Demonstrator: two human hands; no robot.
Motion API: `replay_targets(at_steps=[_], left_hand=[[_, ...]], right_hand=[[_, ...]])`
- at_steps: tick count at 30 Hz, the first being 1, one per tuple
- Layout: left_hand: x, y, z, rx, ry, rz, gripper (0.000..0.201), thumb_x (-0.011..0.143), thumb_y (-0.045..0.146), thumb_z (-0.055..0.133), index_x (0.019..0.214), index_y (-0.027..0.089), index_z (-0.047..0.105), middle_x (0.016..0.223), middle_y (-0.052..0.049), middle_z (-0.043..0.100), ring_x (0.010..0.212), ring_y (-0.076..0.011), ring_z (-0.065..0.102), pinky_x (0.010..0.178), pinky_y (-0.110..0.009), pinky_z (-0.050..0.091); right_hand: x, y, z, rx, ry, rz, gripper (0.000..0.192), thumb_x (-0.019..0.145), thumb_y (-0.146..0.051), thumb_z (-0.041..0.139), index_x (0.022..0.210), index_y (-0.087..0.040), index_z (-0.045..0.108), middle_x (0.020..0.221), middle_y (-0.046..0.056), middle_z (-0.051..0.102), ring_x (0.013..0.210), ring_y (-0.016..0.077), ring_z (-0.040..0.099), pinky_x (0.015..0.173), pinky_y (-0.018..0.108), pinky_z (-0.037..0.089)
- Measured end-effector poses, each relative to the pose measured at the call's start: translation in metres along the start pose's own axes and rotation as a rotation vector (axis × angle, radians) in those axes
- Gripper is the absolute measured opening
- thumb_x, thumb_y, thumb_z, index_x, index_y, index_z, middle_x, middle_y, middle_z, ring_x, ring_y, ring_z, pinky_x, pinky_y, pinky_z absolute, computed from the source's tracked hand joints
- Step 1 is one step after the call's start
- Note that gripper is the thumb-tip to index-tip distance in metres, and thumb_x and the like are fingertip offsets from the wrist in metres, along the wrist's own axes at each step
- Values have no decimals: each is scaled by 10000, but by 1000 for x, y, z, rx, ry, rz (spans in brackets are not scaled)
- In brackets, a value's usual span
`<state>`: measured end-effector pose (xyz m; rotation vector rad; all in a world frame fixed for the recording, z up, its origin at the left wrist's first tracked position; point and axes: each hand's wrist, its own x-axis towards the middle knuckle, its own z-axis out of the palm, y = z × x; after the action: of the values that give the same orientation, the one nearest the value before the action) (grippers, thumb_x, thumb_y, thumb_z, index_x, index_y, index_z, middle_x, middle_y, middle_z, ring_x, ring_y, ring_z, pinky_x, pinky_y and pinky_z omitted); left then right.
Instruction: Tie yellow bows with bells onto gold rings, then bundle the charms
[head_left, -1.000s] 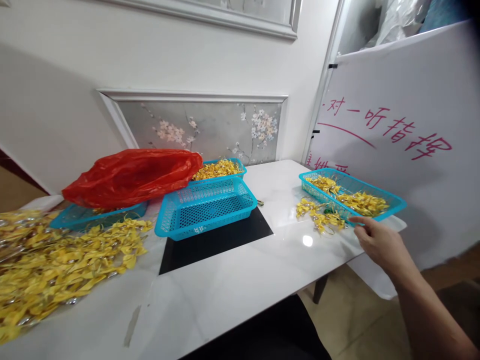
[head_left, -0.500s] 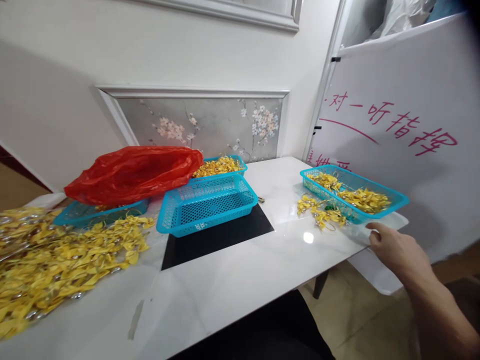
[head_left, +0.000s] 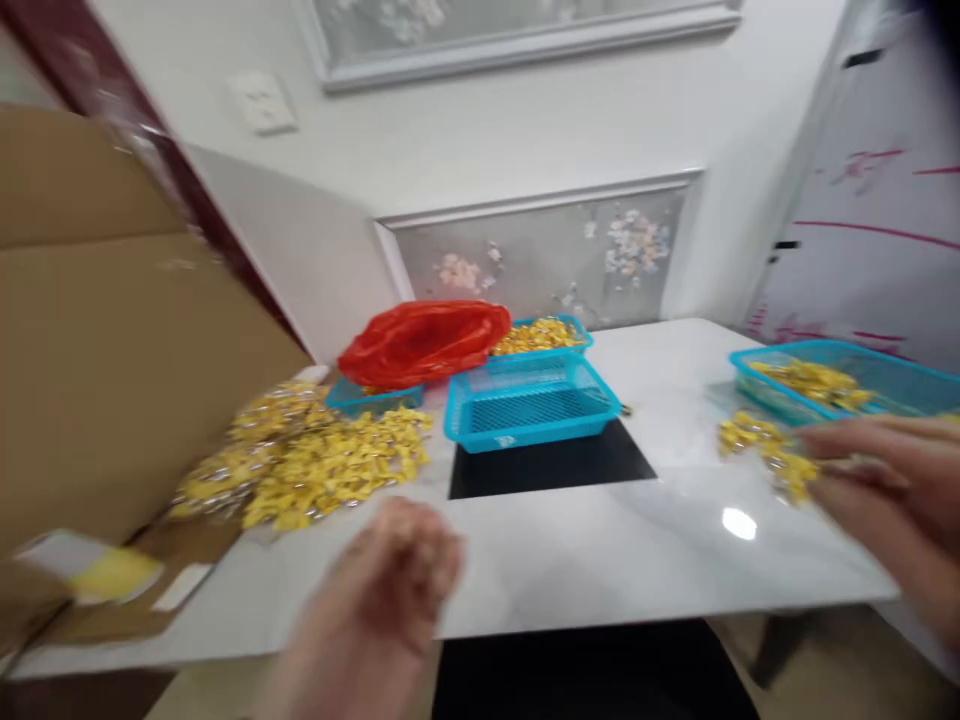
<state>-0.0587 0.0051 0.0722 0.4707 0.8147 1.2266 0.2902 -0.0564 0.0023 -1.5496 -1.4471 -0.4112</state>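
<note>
Hands: both blurred by motion; the left hand (head_left: 397,570) hovers low over the near table edge with fingers curled loosely inward, and whether it pinches anything I cannot tell; the right hand (head_left: 885,480) lies flatter with fingers stretched toward the left, seemingly empty
Yellow pieces: a small loose cluster (head_left: 765,455) lies on the table (head_left: 600,560) just beside the right hand's fingertips, in front of the right basket (head_left: 847,375) (itself partly filled with the same pieces)
Doing it well: judging from the reach, the right hand should close on a few pieces at a time, since they look tangled and light, and lift clear of the basket rim
Big heap: well ahead and left of the left hand, a wide yellow pile (head_left: 315,460) spreads over the table
Middle: an empty blue basket (head_left: 529,405) sits on a black panel (head_left: 547,465), far ahead between the hands
Behind: red bag (head_left: 424,340) over another basket
In the way: cardboard box (head_left: 112,340) crowds the left hand's outer side
</note>
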Motion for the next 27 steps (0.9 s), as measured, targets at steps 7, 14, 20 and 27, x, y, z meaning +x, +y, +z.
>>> replay_targets(at_steps=[7, 14, 20, 27], left_hand=[[-2, -36, 19, -142, -281, -128, 83, 828, 137, 704, 749, 112, 704, 769, -39, 728, 738, -125, 718, 729, -229, 607], [7, -45, 5, -103, -352, -109, 147, 865, 157, 663, 720, 150, 644, 822, -12, 714, 700, -90, 673, 700, -225, 575], [12, -49, 0, 124, -431, -52, 207, 894, 243, 624, 714, 164, 559, 944, -11, 688, 581, -72, 670, 426, -125, 412], [14, -50, -9, 213, -512, -70, 249, 909, 271, 608, 693, 160, 549, 593, 18, 599, 551, -80, 589, 518, -152, 442]], right_hand=[[20, -152, 57, 391, -31, -550, 282, 853, -108, 597, 1055, -297, 653, 1127, 68, 631, 1084, 262, 565, 817, 415, 496], [24, -157, 72, 477, -14, -549, 258, 828, -27, 558, 856, -254, 678, 923, 24, 716, 924, 230, 625, 768, 419, 404], [26, -148, 78, 853, -297, -136, 107, 896, -169, 601, 854, -258, 644, 921, 5, 678, 906, 175, 622, 759, 299, 494], [33, -129, 86, 1085, -288, 215, 111, 935, -275, 583, 842, -242, 634, 878, 0, 693, 795, 128, 623, 678, 225, 496]])
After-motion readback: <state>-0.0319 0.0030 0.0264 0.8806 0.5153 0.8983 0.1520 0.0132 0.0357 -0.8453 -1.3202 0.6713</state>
